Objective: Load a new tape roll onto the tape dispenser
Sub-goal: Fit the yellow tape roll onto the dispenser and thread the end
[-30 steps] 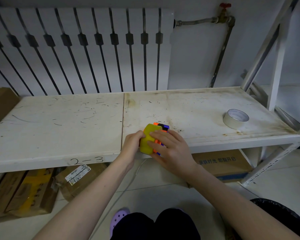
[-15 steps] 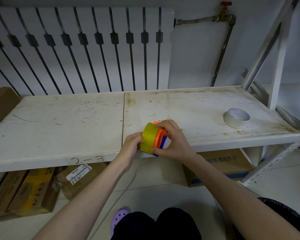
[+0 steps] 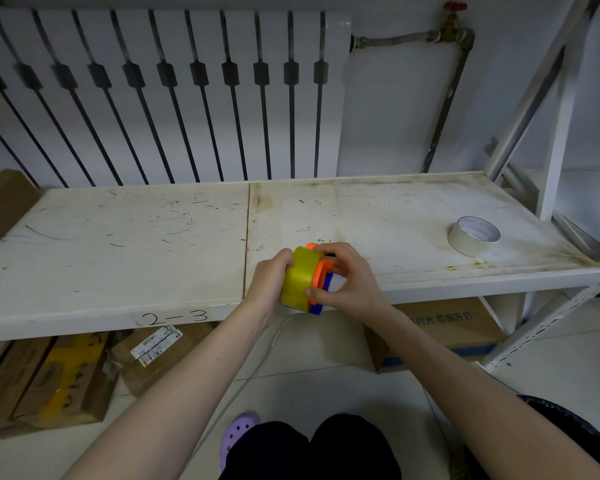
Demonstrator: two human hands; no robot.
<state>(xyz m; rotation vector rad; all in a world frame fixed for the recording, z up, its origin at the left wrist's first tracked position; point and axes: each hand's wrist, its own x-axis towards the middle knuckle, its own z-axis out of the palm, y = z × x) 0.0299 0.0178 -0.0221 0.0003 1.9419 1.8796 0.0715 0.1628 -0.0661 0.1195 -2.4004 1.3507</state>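
The tape dispenser (image 3: 300,277) is a small yellow block with an orange ring and a blue part on its right side, held just above the front edge of the white shelf (image 3: 118,258). My left hand (image 3: 268,282) grips its left side. My right hand (image 3: 349,280) pinches the orange and blue part, thumb below and fingers curled over the top. A roll of pale tape (image 3: 473,236) lies flat on the shelf far to the right, apart from both hands.
A white radiator (image 3: 160,91) and a pipe with a red valve (image 3: 455,26) stand behind the shelf. Shelf uprights (image 3: 555,140) rise at the right. Cardboard boxes (image 3: 59,379) lie on the floor under the shelf. My knees and a purple shoe (image 3: 238,431) are below.
My right hand went from lying over the dispenser to pinching its orange and blue side. The dispenser turned, so the orange ring now shows, slightly apart from the yellow body.
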